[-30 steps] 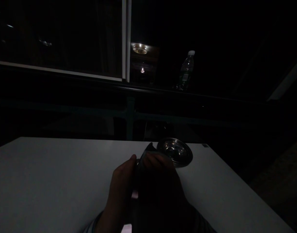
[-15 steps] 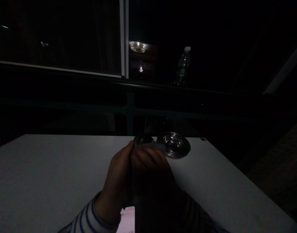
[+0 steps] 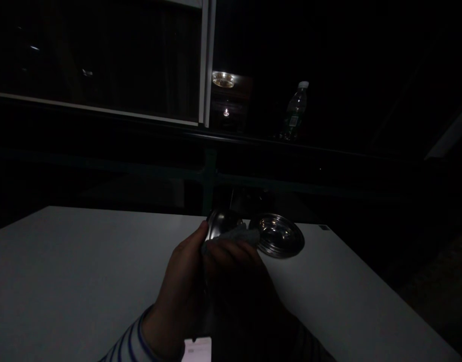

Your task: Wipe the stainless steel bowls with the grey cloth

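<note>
My left hand is closed on the side of a shiny metal bowl, which is tilted with its curved outside partly showing. Pressed against that bowl is a greyish cloth, gripped in my right hand. Its fingers are bent over the cloth, and deep shadow covers most of this hand. Just right of the cloth, a stack of metal bowls rests on the white table. The lower part of the held bowl is hidden behind my hands.
Below my wrists a lit phone screen shows. A plastic bottle with a white cap stands beyond the table on a dark ledge, near a window frame. A small dark label lies at the table's far right corner.
My right hand and the cloth have slid lower on the bowl, so more of its shiny surface shows. The whole view has shifted slightly.
</note>
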Demonstrator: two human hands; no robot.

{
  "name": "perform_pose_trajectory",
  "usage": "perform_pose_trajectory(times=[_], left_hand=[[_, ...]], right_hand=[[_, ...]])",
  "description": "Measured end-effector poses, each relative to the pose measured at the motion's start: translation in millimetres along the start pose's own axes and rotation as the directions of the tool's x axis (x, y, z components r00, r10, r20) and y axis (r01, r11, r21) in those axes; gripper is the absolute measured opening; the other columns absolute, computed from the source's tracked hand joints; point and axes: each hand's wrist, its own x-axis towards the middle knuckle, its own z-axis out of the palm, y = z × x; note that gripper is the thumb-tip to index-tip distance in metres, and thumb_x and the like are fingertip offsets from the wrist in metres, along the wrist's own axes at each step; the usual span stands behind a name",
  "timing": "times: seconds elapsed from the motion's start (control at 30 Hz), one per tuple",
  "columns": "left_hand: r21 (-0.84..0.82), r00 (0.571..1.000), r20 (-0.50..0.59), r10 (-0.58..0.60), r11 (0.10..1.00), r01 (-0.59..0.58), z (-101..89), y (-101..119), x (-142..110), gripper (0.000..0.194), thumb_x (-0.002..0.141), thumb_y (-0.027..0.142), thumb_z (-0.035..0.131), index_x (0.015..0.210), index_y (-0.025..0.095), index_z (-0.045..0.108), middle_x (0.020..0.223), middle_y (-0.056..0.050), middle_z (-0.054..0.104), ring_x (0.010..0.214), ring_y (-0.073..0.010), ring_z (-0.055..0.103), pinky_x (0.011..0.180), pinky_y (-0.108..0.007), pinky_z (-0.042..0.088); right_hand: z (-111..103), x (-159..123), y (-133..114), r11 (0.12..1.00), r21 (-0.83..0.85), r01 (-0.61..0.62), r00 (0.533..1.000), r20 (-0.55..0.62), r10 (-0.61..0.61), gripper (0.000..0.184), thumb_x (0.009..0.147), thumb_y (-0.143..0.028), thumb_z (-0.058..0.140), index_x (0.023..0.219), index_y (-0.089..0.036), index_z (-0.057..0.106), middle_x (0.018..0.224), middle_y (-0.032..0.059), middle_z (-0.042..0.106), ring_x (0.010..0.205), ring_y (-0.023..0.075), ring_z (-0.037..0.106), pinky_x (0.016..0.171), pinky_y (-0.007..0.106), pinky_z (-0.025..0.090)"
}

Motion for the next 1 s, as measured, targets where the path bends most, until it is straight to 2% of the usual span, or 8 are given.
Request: perform_pose_trajectory(times=[0.07, 0.17, 0.27, 0.37, 0.53, 0.73, 0.9, 1.0], left_hand=[[0.020, 1.000, 0.007, 0.014, 1.000, -0.014, -0.8, -0.5, -0.1, 0.025, 0.071, 0.036, 0.064, 0.079, 0.012, 0.066, 0.060, -0.001, 0.062, 0.051, -0.0109, 0.056, 0.050, -0.022, 0.044], [0.012, 0.999, 0.054, 0.000, 1.000, -0.001, 1.8, -2.4, -1.4, 0.022, 0.072, 0.034, 0.064, 0.078, 0.012, 0.066, 0.056, 0.000, 0.060, 0.047, -0.0100, 0.053, 0.047, -0.021, 0.042], [-0.051, 0.994, 0.099, -0.049, 0.997, 0.054, 5.4, -4.4, -2.3, 0.016, 0.074, 0.027, 0.063, 0.081, 0.013, 0.066, 0.063, -0.001, 0.063, 0.052, -0.0104, 0.056, 0.052, -0.021, 0.044], [-0.069, 0.992, 0.098, -0.075, 0.994, 0.082, 5.2, -4.6, -1.1, 0.014, 0.075, 0.027, 0.061, 0.077, 0.014, 0.066, 0.064, -0.001, 0.063, 0.056, -0.0114, 0.058, 0.055, -0.022, 0.046], [0.030, 0.997, 0.067, 0.046, 0.998, -0.048, 0.8, -2.8, -0.1, 0.021, 0.075, 0.035, 0.061, 0.077, 0.014, 0.065, 0.057, 0.001, 0.059, 0.048, -0.0095, 0.051, 0.048, -0.021, 0.041], [0.125, 0.979, 0.183, 0.090, 0.986, -0.114, 0.8, -7.9, -1.7, 0.023, 0.076, 0.035, 0.060, 0.078, 0.013, 0.065, 0.064, -0.001, 0.062, 0.058, -0.0116, 0.055, 0.057, -0.022, 0.043], [0.109, 0.995, 0.078, 0.055, 0.992, -0.064, -1.3, -7.3, 2.7, 0.025, 0.072, 0.038, 0.062, 0.074, 0.013, 0.064, 0.063, -0.001, 0.061, 0.056, -0.0116, 0.054, 0.054, -0.023, 0.042], [0.126, 0.993, 0.016, 0.118, 0.985, -0.120, 0.4, -3.4, 1.3, 0.024, 0.070, 0.038, 0.064, 0.073, 0.013, 0.064, 0.060, 0.001, 0.058, 0.052, -0.0103, 0.050, 0.052, -0.022, 0.040]], right_hand=[[0.0, -3.4, -0.3, 1.000, -0.004, 0.003, 1.000, 0.008, -0.003, 0.037, 0.090, -0.023, 0.038, 0.124, -0.012, 0.046, 0.121, 0.0044, 0.055, 0.117, 0.0181, 0.039, 0.097, 0.040, 0.030], [-6.6, -0.2, 10.6, 0.999, 0.015, -0.041, 0.999, -0.017, 0.041, 0.036, 0.089, -0.028, 0.040, 0.121, -0.013, 0.049, 0.120, 0.0050, 0.056, 0.115, 0.0192, 0.042, 0.092, 0.038, 0.035], [-13.4, 3.7, 22.0, 0.993, 0.008, -0.118, 0.992, -0.034, 0.118, 0.035, 0.090, -0.030, 0.037, 0.117, -0.013, 0.052, 0.121, 0.0068, 0.055, 0.112, 0.0215, 0.044, 0.086, 0.037, 0.039], [-10.5, 0.7, 18.0, 0.995, 0.012, -0.103, 0.994, -0.022, 0.103, 0.035, 0.090, -0.029, 0.038, 0.117, -0.013, 0.052, 0.121, 0.0064, 0.055, 0.113, 0.0221, 0.043, 0.088, 0.037, 0.038], [-0.1, -5.5, 1.5, 1.000, 0.004, 0.000, 0.999, -0.042, 0.000, 0.033, 0.088, -0.023, 0.043, 0.119, -0.013, 0.049, 0.116, 0.0051, 0.057, 0.113, 0.0183, 0.043, 0.093, 0.036, 0.036], [-12.5, -0.1, 23.9, 0.992, 0.057, -0.115, 0.991, -0.055, 0.118, 0.034, 0.089, -0.030, 0.041, 0.115, -0.012, 0.052, 0.119, 0.0091, 0.056, 0.111, 0.0221, 0.044, 0.086, 0.038, 0.042], [-6.7, -4.8, 14.4, 0.998, 0.036, -0.059, 0.998, -0.008, 0.059, 0.034, 0.086, -0.028, 0.046, 0.117, -0.013, 0.051, 0.116, 0.0067, 0.057, 0.112, 0.0209, 0.043, 0.088, 0.038, 0.040], [-6.4, -5.0, 7.7, 0.998, 0.055, 0.010, 0.999, -0.047, -0.007, 0.032, 0.087, -0.024, 0.044, 0.117, -0.014, 0.050, 0.112, 0.0049, 0.059, 0.109, 0.0182, 0.045, 0.089, 0.036, 0.038]])
